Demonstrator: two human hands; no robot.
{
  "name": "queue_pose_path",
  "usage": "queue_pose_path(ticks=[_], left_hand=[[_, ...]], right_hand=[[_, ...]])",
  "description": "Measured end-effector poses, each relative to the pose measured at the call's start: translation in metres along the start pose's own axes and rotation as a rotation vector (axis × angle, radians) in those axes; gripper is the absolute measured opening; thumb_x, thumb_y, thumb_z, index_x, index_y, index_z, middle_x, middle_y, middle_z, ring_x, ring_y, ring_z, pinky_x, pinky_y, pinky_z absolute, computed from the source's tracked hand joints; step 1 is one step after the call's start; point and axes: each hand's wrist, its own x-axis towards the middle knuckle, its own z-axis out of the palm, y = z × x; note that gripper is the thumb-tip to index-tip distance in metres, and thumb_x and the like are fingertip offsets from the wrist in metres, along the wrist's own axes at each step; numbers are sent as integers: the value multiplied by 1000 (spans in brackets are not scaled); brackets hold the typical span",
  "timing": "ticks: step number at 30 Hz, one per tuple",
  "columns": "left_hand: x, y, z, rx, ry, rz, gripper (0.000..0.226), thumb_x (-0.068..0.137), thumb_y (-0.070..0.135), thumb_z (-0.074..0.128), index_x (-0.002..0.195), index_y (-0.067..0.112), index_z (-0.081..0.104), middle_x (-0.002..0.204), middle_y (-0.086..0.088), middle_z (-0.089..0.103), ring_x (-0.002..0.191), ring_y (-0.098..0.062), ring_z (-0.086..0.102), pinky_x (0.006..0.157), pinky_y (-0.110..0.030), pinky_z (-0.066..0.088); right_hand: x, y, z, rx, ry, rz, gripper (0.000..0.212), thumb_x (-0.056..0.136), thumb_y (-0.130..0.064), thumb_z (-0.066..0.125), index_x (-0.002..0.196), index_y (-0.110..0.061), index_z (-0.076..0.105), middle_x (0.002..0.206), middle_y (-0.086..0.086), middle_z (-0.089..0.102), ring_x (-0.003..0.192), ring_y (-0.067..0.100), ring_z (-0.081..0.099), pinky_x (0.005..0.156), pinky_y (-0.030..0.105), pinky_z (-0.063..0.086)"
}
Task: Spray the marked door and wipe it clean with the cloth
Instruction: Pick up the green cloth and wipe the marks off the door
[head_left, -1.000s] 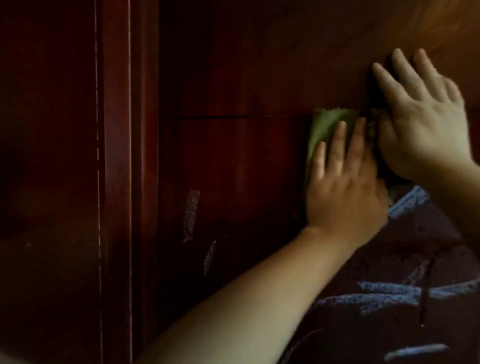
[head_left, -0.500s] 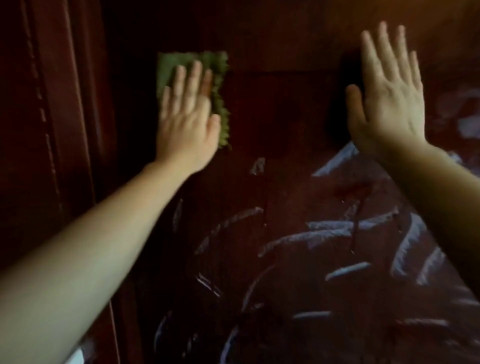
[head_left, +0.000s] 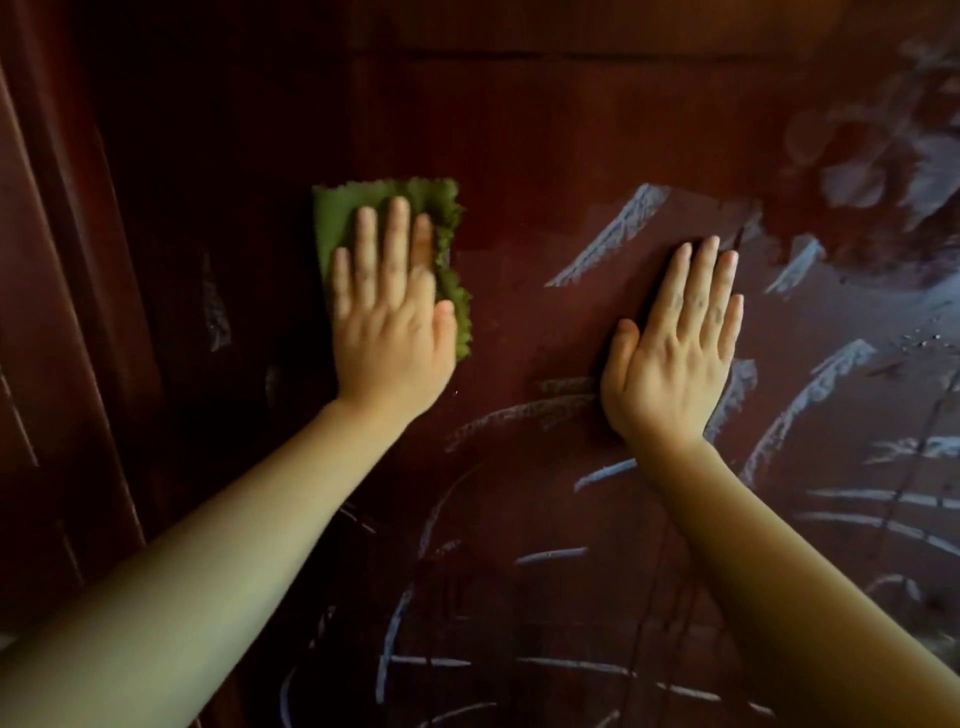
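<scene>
door frame (head_left: 62, 312): dark moulding at far left, no marks visible.
cloth (head_left: 337, 223): green, folded, flat on the left part of the door (head_left: 519, 156), pinned under a palm.
left hand (head_left: 392, 332): grip wide, fingers straight, pressing the cloth, not curled round it.
chalk marks (head_left: 608, 244): pale streaks between, below and right of both hands.
right hand (head_left: 675, 358): grip wide, flat on the wood, holding nothing, probably bracing.
step: wiping, seemingly far from done.
next: probably a firm flat sweep rightward and down over the streaks.

Right of the cloth (head_left: 340, 221), the door (head_left: 519, 156) is found unobstructed up to the right hand (head_left: 670, 358); leftward, room is bounded by the frame (head_left: 52, 312).
</scene>
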Motion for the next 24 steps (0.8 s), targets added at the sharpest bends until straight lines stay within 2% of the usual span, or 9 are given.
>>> queue_pose_path(ticks=[7, 11, 13, 16, 19, 24], left_hand=[[62, 128, -9, -53, 55, 255, 67, 96, 39, 33, 157, 16, 17, 165, -6, 14, 153, -28, 11, 123, -46, 9], [62, 156, -4, -43, 48, 379, 64, 99, 38, 32, 157, 18, 17, 166, -2, 11, 153, -25, 8, 124, -44, 8], [46, 151, -1, -50, 22, 415, 64, 98, 37, 33, 157, 20, 17, 166, -2, 11, 153, -24, 7, 124, -43, 7], [29, 126, 2, -34, -4, 417, 66, 96, 38, 37, 157, 22, 18, 166, -1, 13, 153, -23, 10, 123, -43, 8], [36, 73, -5, 11, 8, 272, 71, 91, 40, 40, 157, 23, 18, 165, -2, 14, 153, -26, 11, 122, -46, 11], [38, -15, -16, 85, 11, 38, 70, 95, 38, 39, 157, 15, 15, 165, -9, 11, 153, -31, 7, 123, -49, 9]], right_hand=[[2, 8, -1, 23, 25, -45, 65, 98, -26, 38, 156, -1, 17, 163, 18, 15, 152, 32, 10, 123, 43, 7], [1, 22, -1, 51, 68, -13, 57, 105, -19, 34, 155, 0, 16, 164, 17, 15, 153, 27, 9, 125, 36, 6], [-2, 23, -1, 67, 56, 0, 56, 107, -22, 31, 155, 2, 14, 164, 18, 14, 153, 27, 7, 125, 37, 6], [-7, 21, -2, 58, 13, -47, 62, 101, -20, 39, 155, 3, 16, 163, 21, 15, 152, 33, 8, 124, 42, 5], [-7, 12, -4, 46, -39, -48, 75, 91, -22, 44, 155, 2, 14, 163, 21, 12, 152, 36, 6, 124, 44, 2], [-9, -27, 1, 42, -66, 15, 77, 95, -34, 43, 156, 1, 11, 164, 23, 7, 152, 37, 2, 124, 49, 3]])
